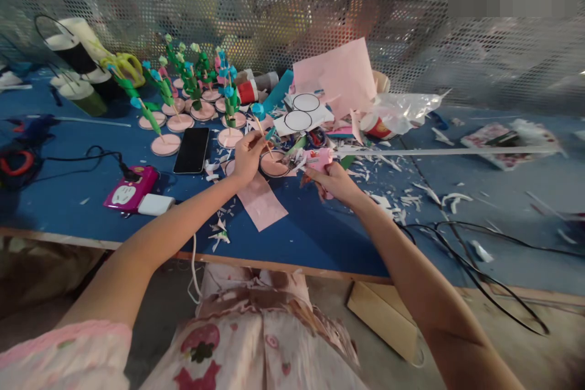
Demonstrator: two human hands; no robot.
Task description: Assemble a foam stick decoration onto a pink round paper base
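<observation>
My left hand [249,155] pinches a thin wooden stick [261,128] with a blue paper flower [258,111] on top. The stick stands slightly tilted on a round pink disc [274,166] with a dark rim. In my right hand [336,181] is a pink hot glue gun [319,159], its nozzle at the disc's right side. A long translucent glue stick [439,151] runs out of its back to the right. Several finished-looking flower stems on pink discs [180,123] stand to the left. Pink paper [262,204] lies below my left hand.
A phone [191,150] and a magenta power strip [132,187] with a white charger [156,204] lie left. White scraps [411,201] litter the blue table. White cards with circles [299,119] and a pink sheet [338,76] lie behind. Black cable [475,274] loops at right.
</observation>
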